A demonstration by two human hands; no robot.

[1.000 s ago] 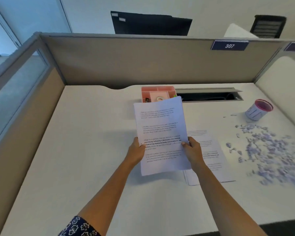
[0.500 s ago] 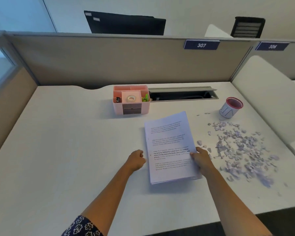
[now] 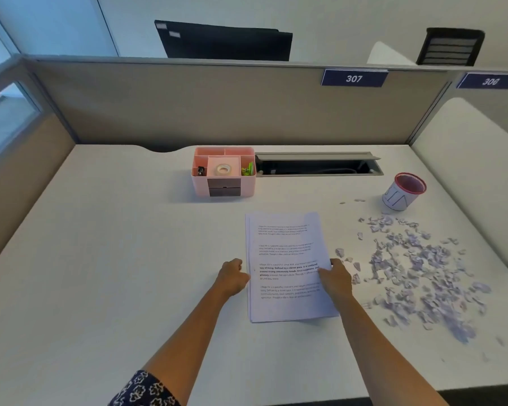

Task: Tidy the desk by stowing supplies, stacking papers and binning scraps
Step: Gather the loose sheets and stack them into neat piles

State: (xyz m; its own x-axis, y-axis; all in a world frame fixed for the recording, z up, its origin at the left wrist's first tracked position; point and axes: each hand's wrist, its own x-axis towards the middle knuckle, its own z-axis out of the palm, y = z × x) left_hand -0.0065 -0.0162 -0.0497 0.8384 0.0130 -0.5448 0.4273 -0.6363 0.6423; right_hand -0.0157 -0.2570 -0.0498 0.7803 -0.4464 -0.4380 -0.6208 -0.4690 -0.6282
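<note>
Paper stack (image 3: pixel 285 247) lies flat on the worktop (image 3: pixel 115 259).
The left hand (image 3: pixel 232 278), fingers curled on nothing, sits at its left edge; the right hand (image 3: pixel 336 281) pinches its right edge. Paper scraps (image 3: pixel 417 268) lie just right of the right hand.

Office cubicle, partition w/ no. plate (image 3: pixel 354 78), desk (image 3: pixel 100 259), monitor (image 3: pixel 223 41)

The counter (image 3: pixel 129 259) looks matt white with a faint grain. The paper stack (image 3: pixel 285 244) is smooth printed paper, the scraps (image 3: pixel 417 265) torn paper; the organizer (image 3: pixel 200 187) is smooth, matt pink plastic.
</note>
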